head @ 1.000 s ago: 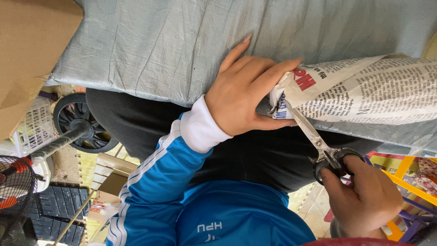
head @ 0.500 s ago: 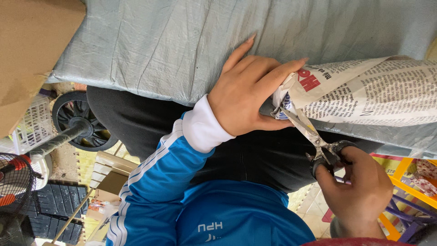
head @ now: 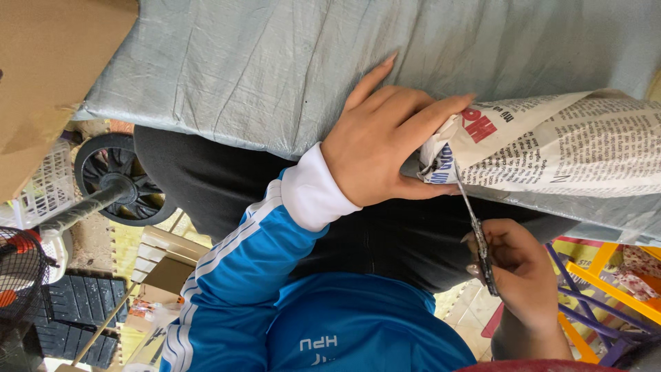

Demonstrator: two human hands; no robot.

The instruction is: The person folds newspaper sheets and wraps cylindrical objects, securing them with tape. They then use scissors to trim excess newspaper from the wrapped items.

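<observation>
On the grey cloth-covered table (head: 227,76), the left hand (head: 385,148) pinches the near end of a rolled newspaper (head: 564,148) lying lengthwise rightward; the right hand (head: 525,272), clasped around scissors (head: 474,224), points the blades up into that pinched end.

A big table with a wrinkly grey cloth (head: 241,69) fills the top. Below its left edge stands a black fan (head: 117,179). Below its right end sits an orange frame (head: 606,275).
</observation>
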